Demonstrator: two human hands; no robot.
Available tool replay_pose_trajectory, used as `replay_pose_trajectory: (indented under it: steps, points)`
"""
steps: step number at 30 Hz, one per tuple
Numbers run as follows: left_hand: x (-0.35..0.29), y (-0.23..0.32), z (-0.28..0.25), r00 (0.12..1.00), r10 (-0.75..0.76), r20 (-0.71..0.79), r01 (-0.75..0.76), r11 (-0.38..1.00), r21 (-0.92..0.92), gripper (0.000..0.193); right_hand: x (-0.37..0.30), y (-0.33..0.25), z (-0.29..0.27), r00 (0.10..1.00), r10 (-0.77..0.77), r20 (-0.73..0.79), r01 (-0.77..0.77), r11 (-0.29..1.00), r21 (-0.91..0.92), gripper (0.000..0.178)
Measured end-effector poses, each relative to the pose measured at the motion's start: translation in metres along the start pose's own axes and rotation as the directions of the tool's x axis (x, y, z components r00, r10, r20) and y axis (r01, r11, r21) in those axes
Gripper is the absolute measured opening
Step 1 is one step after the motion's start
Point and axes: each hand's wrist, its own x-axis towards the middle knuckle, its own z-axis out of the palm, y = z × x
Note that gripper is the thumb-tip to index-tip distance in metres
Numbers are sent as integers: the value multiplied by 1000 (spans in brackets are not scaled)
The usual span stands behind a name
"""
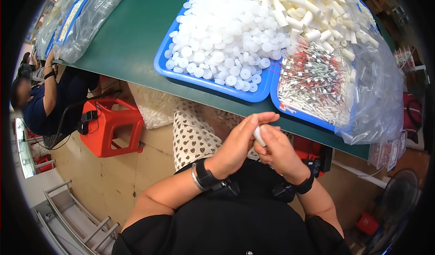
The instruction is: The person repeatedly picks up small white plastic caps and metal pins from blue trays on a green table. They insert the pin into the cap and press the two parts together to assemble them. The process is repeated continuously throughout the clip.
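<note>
A small white cylindrical piece point(259, 136) sits between my two hands, just off the table's front edge and over my lap. My right hand point(280, 151) is closed, pinching the piece with the thumb laid along its side. My left hand point(236, 142) bends around the other side of the piece, thumb against it and fingers pressed together. The hidden ends of the piece cannot be made out. Nearest to my hands is a blue tray of thin red-and-white pins with metal stems point(312, 76). Beside it, a larger blue tray point(213, 82) is heaped with translucent white discs point(222, 33).
Cream-coloured tubes point(308, 6) pile up at the back right, with a clear plastic bag point(371, 96) draped beside them. The green table point(122, 37) runs leftward. A red stool point(108, 128) stands at left, near a seated person point(45, 96). A fan point(401, 194) is at right.
</note>
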Motion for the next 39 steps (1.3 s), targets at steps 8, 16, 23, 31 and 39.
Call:
replay_pose_trajectory:
  steps: [8, 16, 23, 31, 39]
  points:
    - [-14, -17, -30, 935, -264, -236, 265, 964, -29, 55, 15, 22, 16, 916, -401, 28, 223, 449, -865, 22]
    - [-34, 9, -57, 884, -162, -438, 267, 945, 190, 43, -2, -11, 5, 854, -509, 107, 255, 232, -939, 29]
    - [7, 61, -6, 890, 454, 38, -282, 484, 828, 17, 38, -86, -33, 565, -791, 232, 91, -220, -971, 9]
    - [85, 73, -7, 635, 640, 433, -275, -337, 901, 35, 50, -87, -44, 579, -798, 167, 171, -82, -982, 11]
    - [92, 73, -3, 668, 617, 416, -130, -454, 882, 21, 33, -97, -49, 580, -787, -213, 324, 462, -826, 11]
